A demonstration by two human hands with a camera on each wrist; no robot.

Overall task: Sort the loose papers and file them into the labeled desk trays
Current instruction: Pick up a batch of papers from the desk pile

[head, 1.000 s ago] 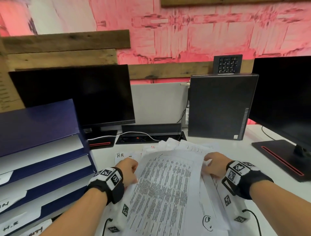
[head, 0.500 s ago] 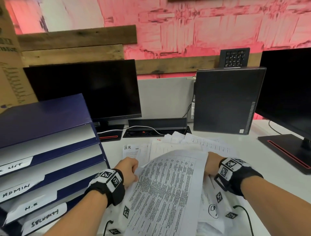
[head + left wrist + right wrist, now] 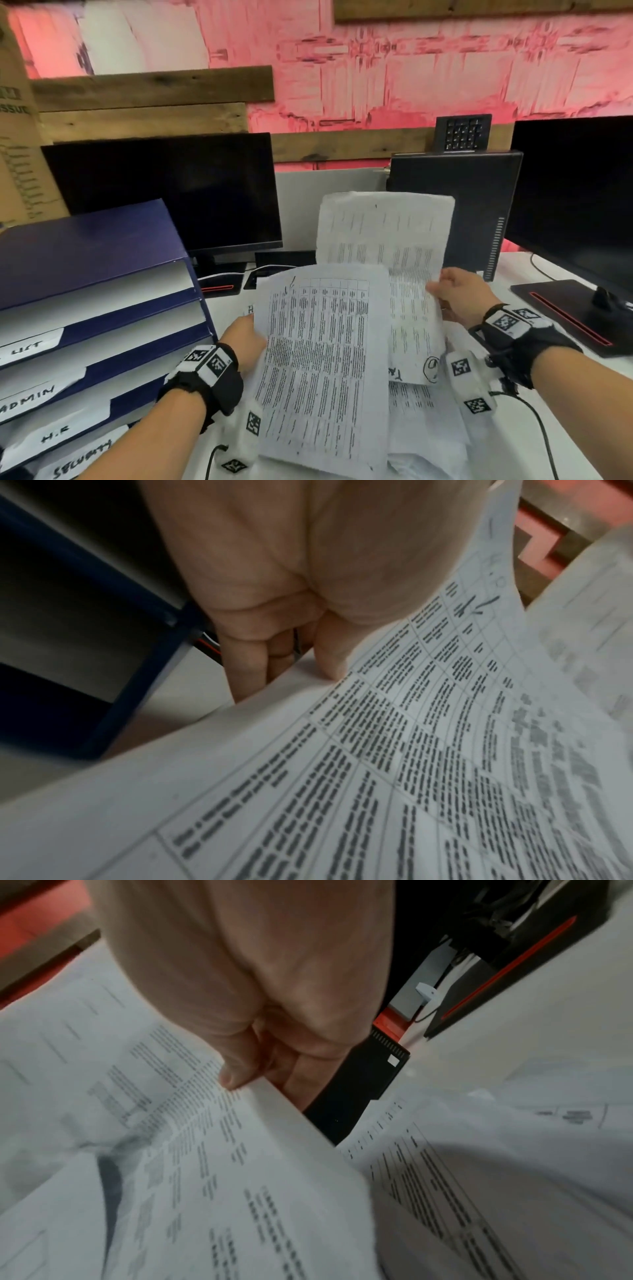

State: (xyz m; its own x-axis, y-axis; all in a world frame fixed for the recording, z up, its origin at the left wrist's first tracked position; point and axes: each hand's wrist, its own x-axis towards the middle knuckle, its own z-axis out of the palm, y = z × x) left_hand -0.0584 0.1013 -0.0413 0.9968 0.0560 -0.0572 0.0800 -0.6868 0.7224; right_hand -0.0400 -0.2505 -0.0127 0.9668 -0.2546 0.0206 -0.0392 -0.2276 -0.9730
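**Lifting two sheets clear of the paper pile**

Rising since a second ago, both hands are now holding printed sheets up off the surface (image 3: 534,274), where earlier they were pressing into the loose stack. The left hand (image 3: 245,337) is pinching the left edge of a table-printed sheet (image 3: 325,359), thumb on top and fingers (image 3: 250,666) curled underneath; that sheet is hanging to the right of the grip, tilting toward the camera. The right hand (image 3: 459,298) is grasping the right edge of a second sheet (image 3: 383,236), which is standing almost upright and reaching far beyond and left of the grip, partly behind the first sheet. The remaining papers (image 3: 428,428) are lying on the surface under and near both wrists. The blue desk trays (image 3: 96,308) are sitting to the left, just beside the left wrist, with handwritten labels reading ADMIN, H.R and SECURITY.
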